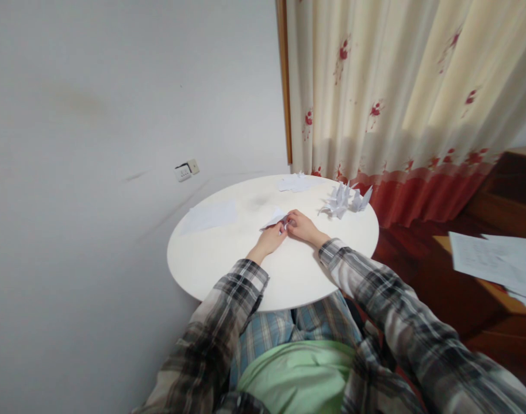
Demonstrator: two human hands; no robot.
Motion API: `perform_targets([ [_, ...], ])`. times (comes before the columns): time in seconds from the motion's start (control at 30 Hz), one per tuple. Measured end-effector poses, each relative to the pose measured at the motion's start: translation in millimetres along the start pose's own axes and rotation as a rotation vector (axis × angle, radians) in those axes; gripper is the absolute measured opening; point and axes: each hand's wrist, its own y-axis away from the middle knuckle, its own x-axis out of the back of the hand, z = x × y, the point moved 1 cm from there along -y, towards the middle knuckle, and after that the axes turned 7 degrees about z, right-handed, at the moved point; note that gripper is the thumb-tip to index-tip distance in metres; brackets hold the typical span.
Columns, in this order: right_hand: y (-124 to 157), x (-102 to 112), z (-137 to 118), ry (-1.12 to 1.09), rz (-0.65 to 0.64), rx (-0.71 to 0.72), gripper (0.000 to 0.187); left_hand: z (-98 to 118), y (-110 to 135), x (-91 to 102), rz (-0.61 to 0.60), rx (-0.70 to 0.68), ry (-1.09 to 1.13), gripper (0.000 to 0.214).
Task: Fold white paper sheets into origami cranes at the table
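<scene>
Pale grey wall (116, 115) fills the left side of the view, with a small socket plate (186, 170) low on it, and a cream curtain (396, 86) with red flowers and a red hem hangs at the right. A round white table (228, 259) stands between them, close in front of the person. Both plaid sleeves reach over its near edge. The left hand (271, 238) and the right hand (303, 226) meet near the middle of the tabletop. Their fingers curl in on a small folded paper (275, 218), which lies on the table just beyond the left hand's fingertips and touches the right hand's fingertips; both hands are closed on it, though the exact pinch is too small to make out. Beyond and to the left of the left hand, well apart from it, a flat sheet (208, 217) lies on the table. Beyond and to the right of the right hand sits a cluster of folded paper figures (344, 201) with pointed wings, near the far right rim. Straight beyond both hands, at the far edge, lie some loose papers (294, 183). Nothing lies between the hands and the near edge, only bare tabletop. Far off to the right of the right hand, off the table, printed sheets (495, 259) rest on a wooden surface (495, 293).
</scene>
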Motion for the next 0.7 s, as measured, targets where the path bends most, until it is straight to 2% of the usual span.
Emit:
perform_targets([
  [0.7, -0.6, 2.3, -1.6, -0.088, -0.045, 0.043, 0.011, -9.0, -5.1, -9.2, 0.039, -0.031, 0.079, 0.019],
])
